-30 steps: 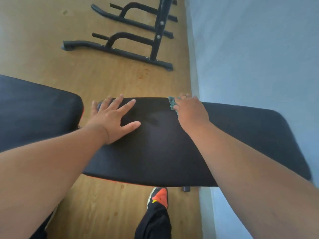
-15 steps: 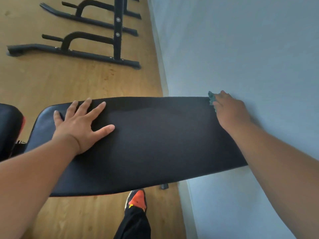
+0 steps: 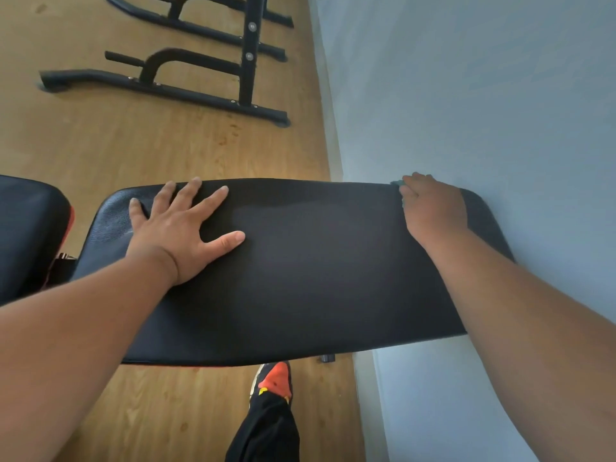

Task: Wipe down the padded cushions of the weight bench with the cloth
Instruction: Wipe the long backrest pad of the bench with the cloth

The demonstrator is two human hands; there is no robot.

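Note:
The long black padded cushion [image 3: 316, 271] of the weight bench runs across the middle of the head view. My left hand [image 3: 180, 228] lies flat on its left part, fingers spread. My right hand [image 3: 433, 208] presses a teal cloth [image 3: 398, 185] onto the cushion's far right end, close to the wall; only a small edge of the cloth shows past my fingers. A second black cushion [image 3: 30, 228] sits at the far left, separated by a gap with an orange edge.
A pale blue wall [image 3: 483, 95] rises right behind the cushion's right end. A black metal stand [image 3: 173, 88] lies on the wooden floor beyond the bench. My foot in an orange shoe [image 3: 275, 380] stands below the cushion's near edge.
My right hand slid the cloth along the far edge from the cushion's middle to its right end. The left hand stayed flat in place while the view shifted.

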